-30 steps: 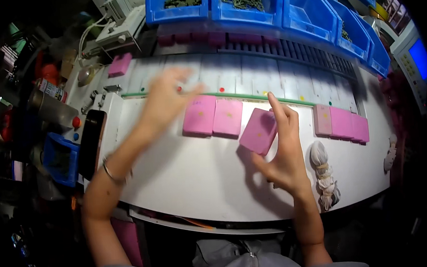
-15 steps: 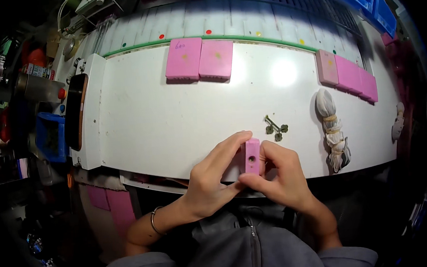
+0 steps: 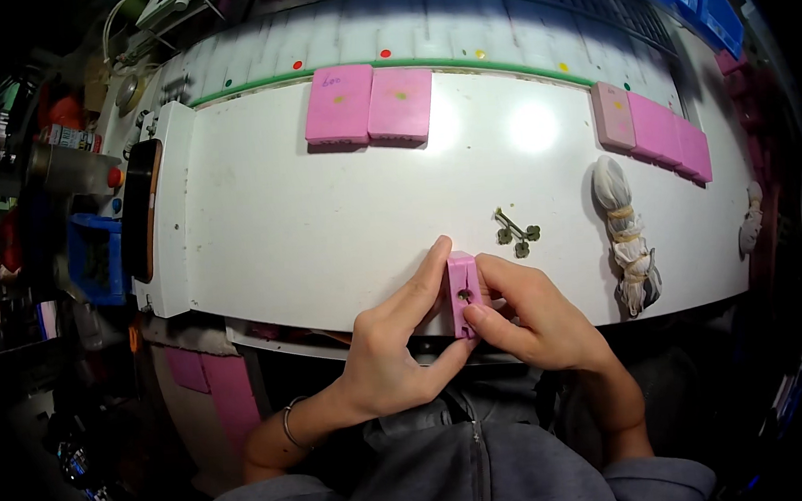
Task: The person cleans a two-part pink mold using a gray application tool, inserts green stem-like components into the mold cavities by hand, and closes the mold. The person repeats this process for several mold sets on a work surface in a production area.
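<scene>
Between my two hands, above the table's near edge, a pink rubber mold block [image 3: 460, 270] stands on end. Its narrow side faces up, showing a round hole and a jagged split line along it. My left hand [image 3: 393, 347] holds it from the left, fingers straight along its side and thumb at the lower end. From the right, my right hand [image 3: 538, 320] grips it, thumb pressed on the narrow side just below the hole. Just beyond my right hand lies a dark green branched piece [image 3: 517, 232] with clover-like ends.
Two pink blocks [image 3: 369, 105] lie against the green strip [image 3: 272, 87] at the back. More pink blocks [image 3: 653, 132] line the right edge. Nearer stands a tied whitish cloth bundle [image 3: 625, 237]. A phone [image 3: 146, 211] rests on the left ledge, a blue bin [image 3: 99, 260] beside it.
The mold block has shifted slightly left and nearer me. My right thumb has moved up to just below the hole, and a split line now shows along the narrow side.
</scene>
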`<control>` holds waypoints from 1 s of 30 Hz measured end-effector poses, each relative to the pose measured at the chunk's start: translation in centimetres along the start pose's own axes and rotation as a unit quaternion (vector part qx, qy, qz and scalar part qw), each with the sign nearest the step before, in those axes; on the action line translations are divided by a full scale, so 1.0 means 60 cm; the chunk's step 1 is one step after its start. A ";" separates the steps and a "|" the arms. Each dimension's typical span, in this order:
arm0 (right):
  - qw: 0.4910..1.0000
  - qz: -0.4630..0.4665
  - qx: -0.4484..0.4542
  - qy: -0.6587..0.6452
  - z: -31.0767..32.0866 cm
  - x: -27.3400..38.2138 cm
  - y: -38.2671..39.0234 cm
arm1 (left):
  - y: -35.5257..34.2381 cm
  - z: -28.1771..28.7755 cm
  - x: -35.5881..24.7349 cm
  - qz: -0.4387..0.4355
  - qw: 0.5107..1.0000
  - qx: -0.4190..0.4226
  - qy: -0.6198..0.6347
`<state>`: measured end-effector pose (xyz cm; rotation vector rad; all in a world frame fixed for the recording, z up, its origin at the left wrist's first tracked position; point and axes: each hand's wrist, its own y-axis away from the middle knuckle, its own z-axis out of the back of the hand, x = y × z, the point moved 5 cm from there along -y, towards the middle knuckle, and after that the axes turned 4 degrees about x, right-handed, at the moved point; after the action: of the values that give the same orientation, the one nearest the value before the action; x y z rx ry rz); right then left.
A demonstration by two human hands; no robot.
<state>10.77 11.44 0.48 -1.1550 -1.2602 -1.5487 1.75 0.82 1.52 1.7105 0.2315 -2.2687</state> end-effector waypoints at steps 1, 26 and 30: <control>1.000 0.002 0.000 0.001 0.001 0.003 0.000 | -0.001 0.002 -0.005 -0.016 1.000 -0.007 0.023; 0.987 0.099 -0.108 0.071 0.008 0.013 0.014 | -0.003 0.002 0.002 0.015 0.983 -0.155 -0.096; 0.993 0.047 -0.094 0.045 0.012 0.003 0.022 | 0.008 0.026 0.004 0.015 0.977 -0.195 -0.085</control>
<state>12.09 11.92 1.03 -1.2288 -1.0043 -1.6568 0.45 -0.15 1.76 1.3058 0.5679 -2.1543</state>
